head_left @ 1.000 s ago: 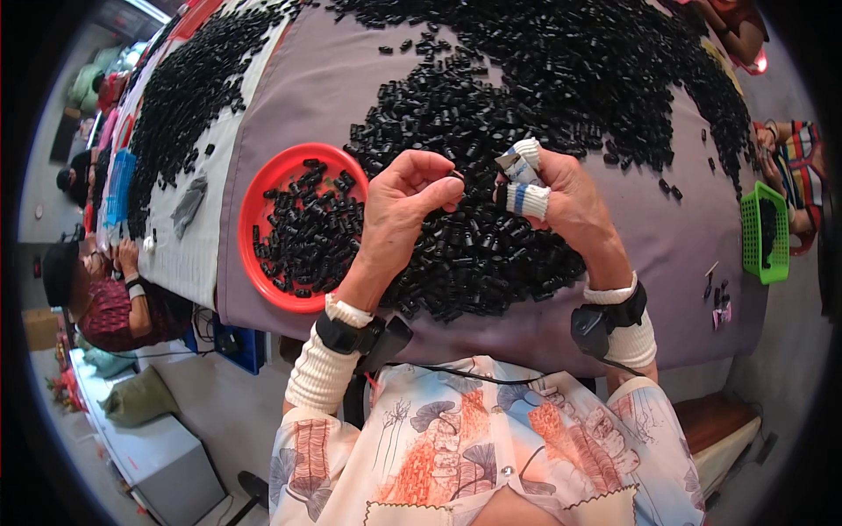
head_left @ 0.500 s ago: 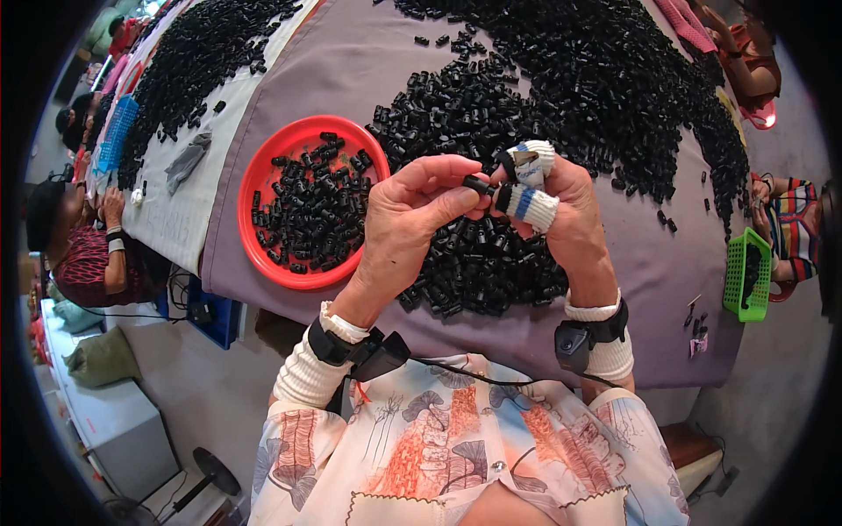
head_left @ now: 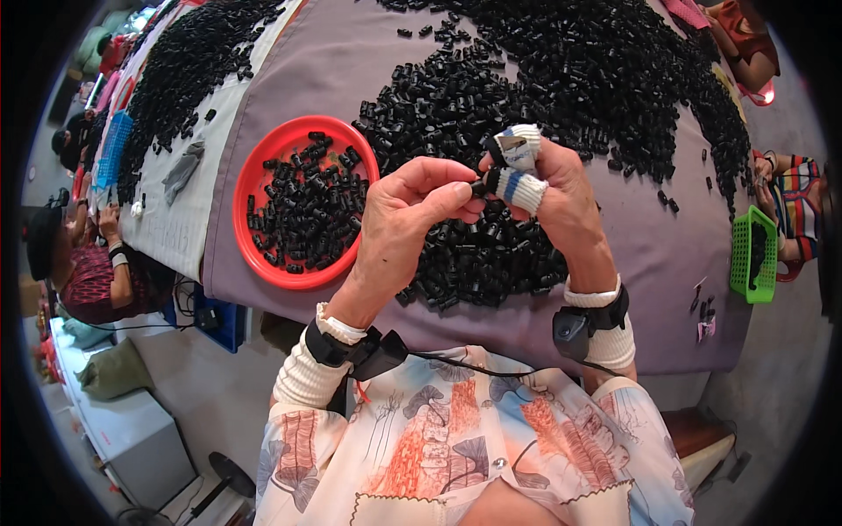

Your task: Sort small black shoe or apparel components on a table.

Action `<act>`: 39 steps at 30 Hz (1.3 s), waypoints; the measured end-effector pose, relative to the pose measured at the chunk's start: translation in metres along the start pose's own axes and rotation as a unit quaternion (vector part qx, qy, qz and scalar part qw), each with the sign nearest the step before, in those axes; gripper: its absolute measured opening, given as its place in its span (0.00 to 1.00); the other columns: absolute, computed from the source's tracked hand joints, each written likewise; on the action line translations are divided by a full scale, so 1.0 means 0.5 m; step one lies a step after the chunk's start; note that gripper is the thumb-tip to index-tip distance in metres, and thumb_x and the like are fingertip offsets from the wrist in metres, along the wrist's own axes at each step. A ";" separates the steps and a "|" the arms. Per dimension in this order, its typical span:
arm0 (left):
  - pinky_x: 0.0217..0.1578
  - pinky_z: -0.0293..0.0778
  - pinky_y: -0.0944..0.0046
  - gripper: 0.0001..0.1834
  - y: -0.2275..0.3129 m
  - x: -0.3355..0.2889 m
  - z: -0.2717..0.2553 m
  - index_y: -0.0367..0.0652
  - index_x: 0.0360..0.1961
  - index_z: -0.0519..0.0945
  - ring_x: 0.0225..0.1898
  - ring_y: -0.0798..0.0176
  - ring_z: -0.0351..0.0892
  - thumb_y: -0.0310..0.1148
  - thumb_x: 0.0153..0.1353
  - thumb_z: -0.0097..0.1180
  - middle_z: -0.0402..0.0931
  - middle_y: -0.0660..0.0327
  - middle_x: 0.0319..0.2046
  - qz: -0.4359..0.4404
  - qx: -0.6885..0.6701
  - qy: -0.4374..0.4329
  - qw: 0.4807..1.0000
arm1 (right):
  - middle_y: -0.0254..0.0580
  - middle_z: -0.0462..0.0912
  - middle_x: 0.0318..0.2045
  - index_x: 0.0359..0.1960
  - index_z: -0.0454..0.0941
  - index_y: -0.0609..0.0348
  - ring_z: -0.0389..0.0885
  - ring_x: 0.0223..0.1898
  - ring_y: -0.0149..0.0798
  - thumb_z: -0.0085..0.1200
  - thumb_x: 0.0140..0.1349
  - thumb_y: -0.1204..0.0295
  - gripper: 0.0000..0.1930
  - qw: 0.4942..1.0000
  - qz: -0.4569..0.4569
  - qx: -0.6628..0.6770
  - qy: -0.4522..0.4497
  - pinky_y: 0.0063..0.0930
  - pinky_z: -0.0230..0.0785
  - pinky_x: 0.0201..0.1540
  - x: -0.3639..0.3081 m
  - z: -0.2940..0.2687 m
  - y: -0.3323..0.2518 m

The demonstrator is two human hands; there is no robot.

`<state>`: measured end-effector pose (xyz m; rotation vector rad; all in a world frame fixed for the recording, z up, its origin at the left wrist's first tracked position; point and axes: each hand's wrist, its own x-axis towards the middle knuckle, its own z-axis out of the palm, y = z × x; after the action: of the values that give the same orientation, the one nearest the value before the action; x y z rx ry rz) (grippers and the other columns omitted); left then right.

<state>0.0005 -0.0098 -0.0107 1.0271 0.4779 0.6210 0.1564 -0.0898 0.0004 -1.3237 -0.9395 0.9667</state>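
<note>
Over the heap of small black plastic parts (head_left: 491,254), my two hands meet at one small black plastic part (head_left: 479,188). The thumb and fingertips of my left hand (head_left: 408,210) pinch it, hiding most of it. My right hand (head_left: 561,188) is closed on its other end, its thumb and a finger wearing cut white knitted covers with blue and black bands (head_left: 522,187). To the left of my left hand stands a round red tray (head_left: 248,237) holding many similar black parts.
More black parts spread over the purple cloth (head_left: 649,307). A green basket (head_left: 754,254) stands at the right table edge, a grey rag (head_left: 182,171) and blue basket (head_left: 112,149) at left. Other people sit at both sides. A cable (head_left: 474,366) joins my wrist straps.
The black part between my hands shows less, with my fingertips now covering more of it. Both hands have shifted slightly, the right one a little to the left.
</note>
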 end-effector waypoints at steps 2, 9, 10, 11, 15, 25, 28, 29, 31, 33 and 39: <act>0.34 0.76 0.70 0.09 0.000 -0.001 -0.003 0.33 0.38 0.76 0.31 0.68 0.79 0.25 0.57 0.54 0.78 0.57 0.32 -0.016 0.012 -0.007 1.000 | 0.30 0.77 0.24 0.35 0.76 0.61 0.71 0.20 0.19 0.54 0.51 0.76 0.09 1.000 0.006 -0.004 -0.012 0.11 0.62 0.18 0.001 -0.003 0.003; 0.33 0.76 0.71 0.09 -0.011 0.004 -0.004 0.34 0.38 0.76 0.31 0.69 0.78 0.26 0.56 0.55 0.78 0.58 0.32 -0.081 0.015 0.001 0.997 | 0.28 0.76 0.22 0.35 0.76 0.61 0.69 0.19 0.19 0.56 0.51 0.74 0.09 0.998 0.012 -0.028 -0.051 0.13 0.61 0.19 0.005 -0.017 0.023; 0.33 0.76 0.70 0.09 -0.009 0.005 -0.003 0.34 0.38 0.76 0.30 0.69 0.78 0.26 0.56 0.55 0.78 0.58 0.32 -0.097 0.015 -0.006 0.995 | 0.29 0.76 0.22 0.34 0.76 0.61 0.69 0.19 0.19 0.56 0.51 0.75 0.08 0.998 0.008 -0.031 -0.055 0.13 0.61 0.19 0.005 -0.017 0.023; 0.33 0.76 0.70 0.09 -0.007 0.005 -0.003 0.34 0.38 0.76 0.30 0.69 0.78 0.26 0.56 0.55 0.78 0.58 0.32 -0.097 0.017 -0.006 0.995 | 0.29 0.76 0.22 0.34 0.76 0.61 0.69 0.19 0.19 0.56 0.51 0.75 0.08 0.998 0.007 -0.030 -0.055 0.13 0.61 0.19 0.005 -0.018 0.020; 0.35 0.76 0.67 0.11 -0.008 0.012 -0.007 0.34 0.41 0.75 0.32 0.65 0.79 0.29 0.59 0.52 0.78 0.56 0.34 -0.143 -0.128 0.009 0.981 | 0.28 0.76 0.23 0.36 0.77 0.61 0.68 0.19 0.19 0.57 0.49 0.76 0.10 0.999 0.033 0.007 -0.031 0.13 0.62 0.20 0.004 -0.017 0.013; 0.43 0.73 0.63 0.13 -0.025 0.009 0.012 0.37 0.46 0.72 0.40 0.66 0.77 0.31 0.63 0.46 0.77 0.56 0.38 -0.138 -0.242 0.016 0.960 | 0.28 0.75 0.25 0.42 0.74 0.60 0.70 0.26 0.21 0.62 0.44 0.78 0.20 0.996 -0.069 -0.047 -0.023 0.17 0.69 0.31 -0.004 0.005 0.027; 0.41 0.73 0.65 0.13 -0.015 0.009 0.016 0.36 0.46 0.72 0.38 0.68 0.76 0.31 0.63 0.47 0.76 0.59 0.37 -0.148 -0.216 0.006 0.965 | 0.31 0.77 0.24 0.40 0.74 0.61 0.72 0.25 0.22 0.61 0.44 0.78 0.18 0.995 -0.081 -0.054 -0.028 0.17 0.69 0.29 -0.004 0.000 0.030; 0.41 0.73 0.65 0.13 -0.015 0.010 0.014 0.36 0.46 0.72 0.38 0.68 0.76 0.31 0.63 0.47 0.76 0.59 0.37 -0.148 -0.216 0.005 0.965 | 0.31 0.77 0.24 0.40 0.74 0.61 0.72 0.25 0.22 0.61 0.44 0.78 0.18 0.995 -0.082 -0.054 -0.027 0.17 0.69 0.29 -0.004 -0.004 0.022; 0.40 0.73 0.65 0.13 -0.019 0.015 0.006 0.36 0.46 0.72 0.34 0.69 0.76 0.31 0.62 0.48 0.76 0.60 0.35 -0.141 -0.199 0.012 0.970 | 0.33 0.78 0.25 0.39 0.74 0.61 0.75 0.27 0.23 0.61 0.45 0.78 0.17 0.982 -0.070 -0.163 -0.061 0.19 0.71 0.31 0.001 -0.011 0.001; 0.39 0.73 0.65 0.13 -0.018 0.013 0.006 0.36 0.47 0.72 0.33 0.68 0.75 0.30 0.62 0.49 0.76 0.60 0.34 -0.140 -0.222 0.014 0.965 | 0.33 0.78 0.26 0.39 0.74 0.62 0.75 0.27 0.24 0.61 0.46 0.77 0.16 0.985 -0.066 -0.144 -0.071 0.19 0.71 0.32 0.004 -0.007 -0.004; 0.41 0.73 0.62 0.15 -0.021 0.013 -0.016 0.35 0.48 0.70 0.33 0.66 0.75 0.31 0.63 0.47 0.75 0.57 0.34 -0.111 -0.300 -0.066 0.945 | 0.33 0.77 0.29 0.41 0.72 0.66 0.72 0.30 0.22 0.59 0.51 0.71 0.17 0.998 -0.059 -0.011 -0.030 0.18 0.68 0.33 0.007 -0.014 -0.008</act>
<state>0.0028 -0.0040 -0.0241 0.4223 0.2532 0.4494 0.1643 -0.0888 0.0040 -1.2482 -1.0654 0.9118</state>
